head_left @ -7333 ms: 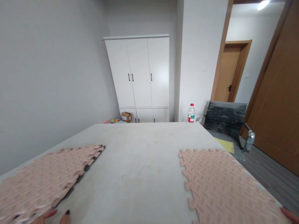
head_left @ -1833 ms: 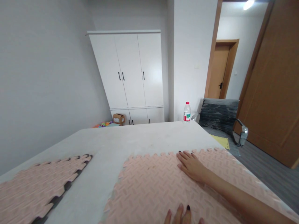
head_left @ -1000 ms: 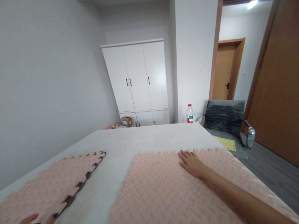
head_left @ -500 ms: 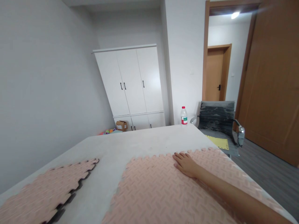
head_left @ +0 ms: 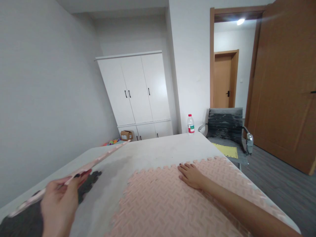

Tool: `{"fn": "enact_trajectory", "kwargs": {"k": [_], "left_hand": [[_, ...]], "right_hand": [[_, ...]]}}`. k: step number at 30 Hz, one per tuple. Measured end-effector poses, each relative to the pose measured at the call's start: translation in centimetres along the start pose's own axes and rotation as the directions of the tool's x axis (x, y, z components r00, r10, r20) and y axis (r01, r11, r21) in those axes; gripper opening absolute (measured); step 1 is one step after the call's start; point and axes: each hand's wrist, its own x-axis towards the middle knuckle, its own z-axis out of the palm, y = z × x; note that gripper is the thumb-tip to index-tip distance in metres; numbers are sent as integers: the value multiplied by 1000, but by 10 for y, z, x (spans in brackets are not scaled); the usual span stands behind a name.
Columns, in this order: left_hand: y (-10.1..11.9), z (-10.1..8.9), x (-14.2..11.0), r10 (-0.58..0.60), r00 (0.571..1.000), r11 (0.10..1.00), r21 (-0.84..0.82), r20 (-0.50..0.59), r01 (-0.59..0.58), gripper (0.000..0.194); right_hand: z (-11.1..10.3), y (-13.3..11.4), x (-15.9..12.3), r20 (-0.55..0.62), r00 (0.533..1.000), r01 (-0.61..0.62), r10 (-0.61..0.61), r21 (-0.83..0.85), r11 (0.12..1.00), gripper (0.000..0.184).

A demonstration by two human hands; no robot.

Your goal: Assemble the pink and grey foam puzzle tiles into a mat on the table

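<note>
My left hand (head_left: 60, 200) is closed on the edge of a pink foam puzzle mat (head_left: 98, 158), holding it lifted off the table and seen nearly edge-on. Under it lies a dark grey foam mat (head_left: 87, 182) on the table's left side. My right hand (head_left: 191, 174) rests flat with fingers stretched out on the joined pink foam mats (head_left: 158, 204) that cover the table's right part, near their toothed far edge.
The white table (head_left: 158, 148) runs to a far edge where a plastic water bottle (head_left: 190, 124) stands. A grey office chair (head_left: 225, 130) with a yellow sheet sits at the right. White cupboards, a cardboard box and an open wooden door are behind.
My left hand has come into view and lifted the top pink mat off the left stack, uncovering the dark mat. The right hand stays flat on the joined mats. The view tilted up.
</note>
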Motion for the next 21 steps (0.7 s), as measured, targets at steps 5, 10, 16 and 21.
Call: {"fn": "enact_trajectory", "kwargs": {"k": [5, 10, 16, 21], "left_hand": [[0, 93, -30, 80, 916, 900, -423, 393, 103, 26], [-10, 183, -89, 108, 701, 906, -361, 705, 223, 27], [-57, 251, -136, 80, 451, 991, -121, 889, 63, 21], [-89, 261, -159, 23, 309, 935, 89, 951, -344, 7]], "right_hand": [[-8, 5, -4, 37, 997, 57, -61, 96, 994, 60], [-32, 64, -21, -129, 983, -94, 131, 257, 962, 57], [-66, 182, -76, -357, 685, -460, 636, 464, 757, 52], [-50, 211, -93, -277, 651, -532, 706, 498, 685, 48]]}}
